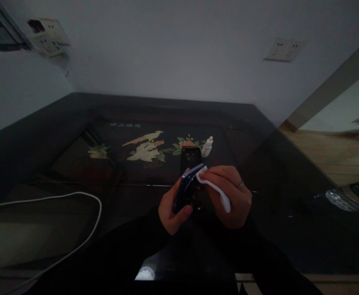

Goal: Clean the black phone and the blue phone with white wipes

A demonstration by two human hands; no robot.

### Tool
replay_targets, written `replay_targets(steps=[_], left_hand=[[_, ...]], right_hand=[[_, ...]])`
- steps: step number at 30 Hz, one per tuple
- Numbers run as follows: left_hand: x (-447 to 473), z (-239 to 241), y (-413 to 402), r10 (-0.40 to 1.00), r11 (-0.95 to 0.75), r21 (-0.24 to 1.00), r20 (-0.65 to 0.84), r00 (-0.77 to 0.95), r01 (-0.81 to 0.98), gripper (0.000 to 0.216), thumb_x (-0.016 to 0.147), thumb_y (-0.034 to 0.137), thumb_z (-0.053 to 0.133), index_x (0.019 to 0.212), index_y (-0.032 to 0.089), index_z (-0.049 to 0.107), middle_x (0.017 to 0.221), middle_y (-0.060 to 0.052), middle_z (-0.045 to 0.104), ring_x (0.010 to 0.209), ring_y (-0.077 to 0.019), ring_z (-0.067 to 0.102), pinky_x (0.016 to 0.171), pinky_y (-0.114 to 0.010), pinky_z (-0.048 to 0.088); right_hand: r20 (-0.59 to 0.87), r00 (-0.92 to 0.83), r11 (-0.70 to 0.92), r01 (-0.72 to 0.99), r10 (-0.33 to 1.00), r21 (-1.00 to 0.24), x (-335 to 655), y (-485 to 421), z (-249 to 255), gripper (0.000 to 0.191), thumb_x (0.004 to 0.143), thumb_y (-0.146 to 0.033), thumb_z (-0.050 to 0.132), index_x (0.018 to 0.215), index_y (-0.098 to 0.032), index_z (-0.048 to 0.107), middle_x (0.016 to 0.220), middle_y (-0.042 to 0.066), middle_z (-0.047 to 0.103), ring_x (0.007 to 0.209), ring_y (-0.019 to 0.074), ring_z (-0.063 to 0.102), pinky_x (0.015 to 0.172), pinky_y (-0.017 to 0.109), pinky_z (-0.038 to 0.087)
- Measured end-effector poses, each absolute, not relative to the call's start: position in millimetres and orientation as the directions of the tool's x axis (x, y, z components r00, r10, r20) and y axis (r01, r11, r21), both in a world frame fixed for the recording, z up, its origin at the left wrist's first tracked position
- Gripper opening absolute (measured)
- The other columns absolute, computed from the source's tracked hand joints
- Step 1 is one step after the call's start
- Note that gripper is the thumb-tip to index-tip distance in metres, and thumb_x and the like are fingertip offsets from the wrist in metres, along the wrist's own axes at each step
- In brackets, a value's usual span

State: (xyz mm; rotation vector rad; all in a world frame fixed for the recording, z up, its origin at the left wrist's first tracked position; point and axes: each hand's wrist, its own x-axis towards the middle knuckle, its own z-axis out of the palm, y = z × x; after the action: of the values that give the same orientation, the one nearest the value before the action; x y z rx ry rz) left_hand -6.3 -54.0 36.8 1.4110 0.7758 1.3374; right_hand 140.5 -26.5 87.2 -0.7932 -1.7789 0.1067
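My left hand (174,209) is closed around the side of a dark phone (184,190) with a glossy face and a bluish edge, held tilted above the table. A folded white cloth (218,190) is pinched in my right hand (233,194), its end pressed against the upper edge of the phone. Just beyond my hands, a flat black rectangular object (190,155) lies on the table. Beside it stands a small white dropper bottle (207,146). The lower part of the held phone is dark and hard to make out.
The dark glossy table (142,196) has a painted bird and flowers and meets a pale wall (167,53). A white cable (96,217) loops at the left. At the right lies a clear bottle (342,200). Wall sockets (285,50) are at the back.
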Motion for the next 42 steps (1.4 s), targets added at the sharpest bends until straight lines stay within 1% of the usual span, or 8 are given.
replay_targets(steps=[7,12,21,28,33,36,39,42], left_hand=[[-7.2,36.7,-53.1,0.935,-0.281,0.951,0.302,0.187,-0.132,0.070,0.081,0.045,0.052,0.140,0.018,0.028,0.125,-0.012,0.055,0.102,-0.0255,0.059,0.084,-0.035,0.048],[-8.4,36.3,-53.2,0.939,-0.268,0.959,0.280,0.199,-0.086,0.071,0.080,0.046,0.052,0.140,0.016,0.029,0.112,-0.012,0.062,0.091,-0.0238,0.063,0.077,-0.034,0.049],[-8.4,46.3,-50.7,0.938,-0.304,0.953,0.300,0.173,-0.003,0.066,0.079,0.049,0.052,0.134,0.015,0.039,0.105,-0.009,0.066,0.097,-0.0233,0.061,0.087,-0.034,0.045],[-10.2,47.8,-48.0,0.935,-0.312,0.950,0.305,0.179,0.009,0.066,0.078,0.051,0.052,0.132,0.015,0.041,0.127,-0.009,0.055,0.116,-0.0251,0.051,0.100,-0.035,0.036],[-12.9,47.4,-47.1,0.952,-0.233,0.973,0.228,0.204,-0.004,0.070,0.077,0.049,0.055,0.134,0.013,0.036,0.107,-0.010,0.065,0.099,-0.0249,0.060,0.088,-0.036,0.044],[-13.9,48.0,-46.2,0.944,-0.219,0.976,0.214,0.249,-0.010,0.075,0.077,0.048,0.055,0.139,0.014,0.030,0.113,-0.011,0.063,0.089,-0.0228,0.063,0.080,-0.034,0.047],[-13.6,49.0,-44.4,0.927,-0.257,0.966,0.256,0.275,-0.032,0.078,0.075,0.048,0.057,0.140,0.014,0.028,0.133,-0.012,0.050,0.108,-0.0256,0.057,0.089,-0.035,0.044],[-13.5,48.7,-42.2,0.916,-0.296,0.954,0.295,0.273,-0.041,0.079,0.073,0.048,0.060,0.138,0.013,0.033,0.139,-0.011,0.044,0.125,-0.0264,0.043,0.103,-0.035,0.034]], right_hand=[[0.722,-0.077,0.664,0.467,0.688,-0.584,140.6,-22.9,77.9,0.018,0.083,-0.009,0.051,0.089,-0.019,0.065,0.085,0.005,0.064,0.081,0.0178,0.060,0.071,0.033,0.050],[0.728,-0.072,0.670,0.460,0.682,-0.582,139.8,-24.1,83.1,0.019,0.084,-0.012,0.050,0.088,-0.020,0.066,0.083,0.005,0.064,0.078,0.0178,0.061,0.068,0.032,0.051],[0.828,-0.435,0.888,0.435,0.353,-0.150,152.2,-16.0,95.4,0.028,0.083,-0.015,0.055,0.110,-0.019,0.061,0.092,0.007,0.067,0.086,0.0207,0.059,0.073,0.037,0.053],[0.775,-0.604,0.941,0.336,0.185,0.038,154.8,-5.2,103.3,0.022,0.084,-0.016,0.055,0.103,-0.019,0.064,0.090,0.005,0.068,0.085,0.0194,0.059,0.070,0.033,0.052],[0.815,-0.412,0.869,0.450,0.407,-0.207,159.9,0.0,92.9,0.019,0.083,-0.021,0.056,0.099,-0.018,0.066,0.087,0.007,0.065,0.082,0.0203,0.058,0.072,0.036,0.050],[0.819,-0.322,0.832,0.469,0.475,-0.297,161.8,-1.4,87.7,0.019,0.084,-0.018,0.053,0.098,-0.020,0.066,0.085,0.006,0.063,0.079,0.0189,0.058,0.068,0.035,0.050],[0.822,-0.325,0.838,0.457,0.468,-0.297,159.6,-6.2,90.1,0.019,0.084,-0.017,0.053,0.098,-0.020,0.066,0.086,0.006,0.063,0.080,0.0184,0.058,0.067,0.034,0.049],[0.825,-0.399,0.881,0.415,0.400,-0.227,153.0,-10.2,94.3,0.020,0.084,-0.018,0.053,0.100,-0.019,0.065,0.088,0.007,0.064,0.083,0.0191,0.058,0.071,0.035,0.049]])
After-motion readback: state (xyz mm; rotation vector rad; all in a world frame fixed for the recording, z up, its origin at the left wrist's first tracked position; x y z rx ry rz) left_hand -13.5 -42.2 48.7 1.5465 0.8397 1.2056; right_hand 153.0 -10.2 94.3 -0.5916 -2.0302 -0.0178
